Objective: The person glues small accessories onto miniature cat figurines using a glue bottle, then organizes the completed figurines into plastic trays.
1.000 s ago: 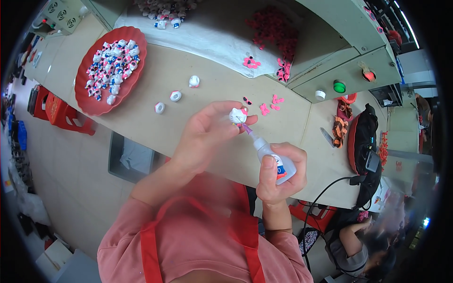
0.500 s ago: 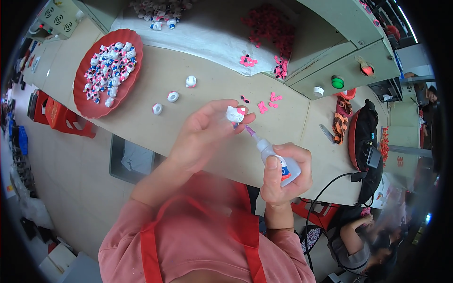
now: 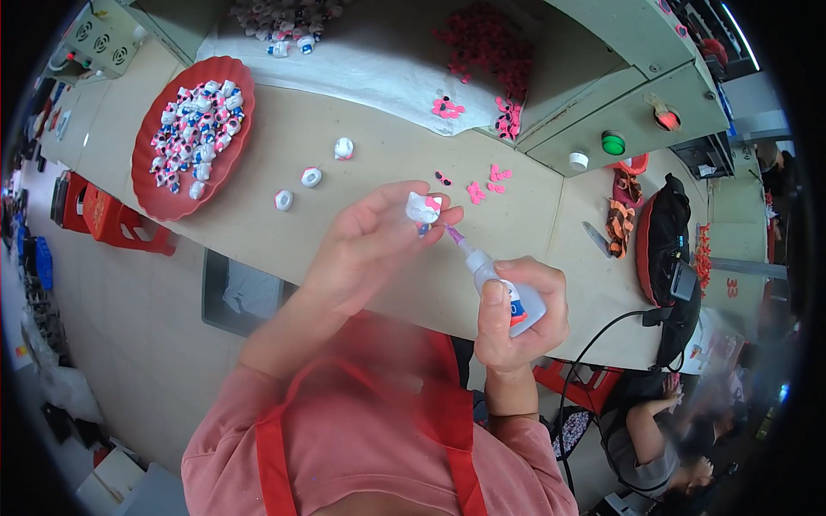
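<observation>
- Right hand (image 3: 508, 346) wraps round a translucent plastic bottle (image 3: 520, 303), thumb and fingers closed on its rounded body
- The bottle's slim purple nozzle (image 3: 455, 235) slants up to just beside the other hand's fingertips; I cannot tell whether its tip touches anything
- Left hand (image 3: 361, 241) pinches a small white figure (image 3: 422, 208) in its fingertips, over the surface (image 3: 396, 155); the head is smooth and rounded, with a pink bow at one side and a blue part below
- This figure looks largely put together, though a pink edge and much of its underside are hidden
- Beyond the fingers, flat, lobed pink pieces (image 3: 476, 192) and a dark-and-pink piece (image 3: 444, 178) lie loose, seemingly unused
- Three chunky white pieces (image 3: 311, 177) sit apart, seemingly unfinished
- A scalloped red plate (image 3: 246, 138) carries a heap of glossy white, pink and blue figures that look further along
- Farthest off, a thin, wrinkled white sheet (image 3: 379, 95) bears more white parts (image 3: 288, 19) and a pink pile (image 3: 489, 47)
</observation>
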`<act>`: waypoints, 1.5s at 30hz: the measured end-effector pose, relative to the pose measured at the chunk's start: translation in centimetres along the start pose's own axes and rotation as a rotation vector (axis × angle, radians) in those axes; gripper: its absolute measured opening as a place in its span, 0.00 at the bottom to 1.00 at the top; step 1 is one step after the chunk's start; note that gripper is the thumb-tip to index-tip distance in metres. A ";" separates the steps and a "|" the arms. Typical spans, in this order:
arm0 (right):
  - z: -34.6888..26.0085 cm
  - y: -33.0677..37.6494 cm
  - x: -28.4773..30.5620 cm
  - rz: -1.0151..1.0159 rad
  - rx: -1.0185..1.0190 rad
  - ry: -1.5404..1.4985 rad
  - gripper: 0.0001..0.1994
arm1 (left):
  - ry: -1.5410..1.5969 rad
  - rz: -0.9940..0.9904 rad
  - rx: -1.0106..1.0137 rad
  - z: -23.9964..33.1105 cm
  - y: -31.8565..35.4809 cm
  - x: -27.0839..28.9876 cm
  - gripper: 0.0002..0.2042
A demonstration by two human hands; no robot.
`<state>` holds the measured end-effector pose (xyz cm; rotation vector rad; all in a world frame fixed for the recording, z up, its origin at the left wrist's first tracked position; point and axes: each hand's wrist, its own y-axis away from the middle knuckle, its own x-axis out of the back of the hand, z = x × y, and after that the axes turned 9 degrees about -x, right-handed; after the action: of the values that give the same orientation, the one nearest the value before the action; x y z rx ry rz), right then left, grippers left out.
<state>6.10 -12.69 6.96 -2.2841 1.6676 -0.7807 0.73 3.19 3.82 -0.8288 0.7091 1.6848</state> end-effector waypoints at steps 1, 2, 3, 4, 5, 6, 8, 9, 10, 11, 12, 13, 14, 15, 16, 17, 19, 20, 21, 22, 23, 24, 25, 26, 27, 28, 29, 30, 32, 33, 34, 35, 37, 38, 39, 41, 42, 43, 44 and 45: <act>0.0 0.1 0.1 0.002 -0.004 0.013 0.09 | -0.010 -0.006 -0.002 0.1 0.0 -0.1 0.17; 0.1 0.1 0.2 0.003 -0.005 0.013 0.09 | -0.019 -0.013 -0.004 0.1 0.0 -0.2 0.16; 0.0 0.1 0.2 0.001 0.001 0.006 0.09 | -0.020 -0.012 -0.002 0.1 0.0 -0.2 0.16; 0.0 0.1 0.2 -0.003 0.008 -0.001 0.09 | -0.026 0.002 0.006 0.0 0.0 -0.3 0.16; -0.1 0.3 0.1 -0.002 0.007 -0.001 0.09 | -0.031 0.015 0.015 0.0 0.0 -0.4 0.16; -0.3 0.7 0.1 -0.007 -0.066 -0.012 0.07 | -0.031 0.016 0.017 0.0 0.0 -0.4 0.16; -0.4 0.9 -0.2 -0.012 -0.140 -0.020 0.08 | -0.012 0.030 0.016 0.0 -0.1 -0.4 0.16; -0.1 0.8 -0.5 0.026 -0.264 -0.034 0.08 | -0.010 0.029 0.017 0.0 -0.1 -0.2 0.16; 0.1 0.6 -0.7 0.065 -0.388 -0.047 0.08 | -0.028 0.060 0.005 0.1 0.0 0.1 0.17; 0.4 -0.1 -0.7 0.067 -0.387 -0.041 0.08 | -0.045 0.089 -0.005 0.3 -0.2 0.5 0.17; 1.1 -1.1 -0.6 0.025 -0.582 -0.199 0.08 | -0.038 0.087 -0.005 0.3 -0.2 1.1 0.17; 1.8 -2.2 -0.5 -0.018 -0.776 -0.357 0.08 | -0.054 0.139 -0.039 0.3 -0.1 1.8 0.17; 3.3 -2.7 -0.5 -0.017 -0.776 -0.349 0.08 | -0.071 0.190 -0.073 0.3 -0.1 2.3 0.18; 5.9 -2.7 -0.6 -0.053 -0.759 -0.295 0.10 | -0.063 0.185 -0.069 0.2 0.0 2.6 0.18; 7.9 -3.0 -0.7 -0.087 -0.743 -0.241 0.11 | -0.071 0.203 -0.064 0.2 0.1 2.8 0.18; 9.3 -3.5 -1.1 -0.143 -0.726 -0.045 0.11 | -0.080 0.223 -0.061 0.1 0.3 3.0 0.18; 10.1 -4.9 -2.3 -0.200 -0.706 0.156 0.10 | -0.081 0.223 -0.056 0.3 0.6 3.3 0.18; 9.8 -5.7 -3.3 -0.290 -0.565 0.390 0.09 | -0.088 0.226 -0.056 0.5 0.6 3.5 0.18; 9.6 -6.1 -3.9 -0.378 -0.415 0.618 0.08 | -0.085 0.224 -0.056 0.7 0.7 3.6 0.18; 9.5 -6.1 -4.2 -0.378 -0.414 0.621 0.08 | -0.140 0.240 -0.073 0.8 0.8 3.7 0.18; 9.5 -6.2 -4.6 -0.388 -0.332 0.682 0.07 | -0.196 0.264 -0.098 1.0 1.0 3.9 0.18; 9.5 -6.3 -5.0 -0.396 -0.248 0.741 0.07 | -0.193 0.273 -0.107 1.1 1.0 4.0 0.18; 8.8 -6.3 -5.0 -0.405 -0.241 0.738 0.07 | -0.280 0.254 -0.107 1.2 0.8 4.1 0.18; 7.8 -6.2 -5.0 -0.433 -0.443 0.475 0.06 | -0.367 0.248 -0.114 1.1 0.7 4.4 0.18; 6.5 -6.0 -4.7 -0.449 -0.645 0.212 0.06 | -0.365 0.262 -0.123 1.0 0.7 4.6 0.18; 5.0 -5.6 -4.7 -0.501 -0.662 0.098 0.06 | -0.412 0.219 -0.157 0.7 0.6 4.8 0.18; 3.7 -5.0 -4.5 -0.538 -0.684 -0.012 0.05 | -0.457 0.164 -0.180 0.4 0.6 4.7 0.18; 3.0 -4.6 -4.7 -0.540 -0.687 -0.014 0.05 | -0.459 0.168 -0.178 0.3 0.6 4.4 0.18; 2.2 -4.1 -5.0 -0.557 -0.550 -0.067 0.04 | -0.480 0.153 -0.173 0.3 0.6 3.6 0.17; 2.4 -3.9 -4.9 -0.528 -0.560 -0.046 0.05 | -0.482 0.151 -0.171 0.4 0.6 3.4 0.17; 2.3 -3.9 -4.7 -0.525 -0.561 -0.048 0.05 | -0.508 0.131 -0.170 0.4 0.6 3.3 0.17; 2.2 -3.8 -4.5 -0.486 -0.615 -0.034 0.05 | -0.533 0.110 -0.169 0.4 0.5 3.1 0.17; 1.9 -3.7 -4.0 -0.444 -0.669 -0.023 0.05 | -0.524 0.087 -0.168 0.2 0.5 2.9 0.16; 1.9 -3.5 -3.9 -0.426 -0.652 0.014 0.05 | -0.514 0.067 -0.168 0.0 0.4 2.8 0.16; 1.9 -3.3 -3.8 -0.408 -0.635 0.050 0.05 | -0.520 0.066 -0.165 -0.1 0.5 2.7 0.16; 1.8 -3.1 -3.6 -0.388 -0.648 0.052 0.06 | -0.495 0.048 -0.176 -0.3 0.8 2.3 0.14; 1.7 -3.0 -3.4 -0.371 -0.659 0.060 0.07 | -0.501 0.044 -0.171 -0.3 0.7 2.3 0.14; 1.9 -2.8 -3.4 -0.364 -0.663 0.055 0.07 | -0.463 0.043 -0.186 -0.4 0.6 2.3 0.14; 2.4 -2.8 -3.4 -0.358 -0.688 -0.097 0.08 | -0.426 0.044 -0.204 -0.5 0.4 2.3 0.13; 2.8 -2.7 -3.3 -0.350 -0.709 -0.250 0.09 | -0.432 0.041 -0.201 -0.7 0.3 2.1 0.13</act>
<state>9.02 -9.06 4.89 -3.0348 1.6147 0.1010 0.22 3.73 1.72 -0.5577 0.2640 1.9111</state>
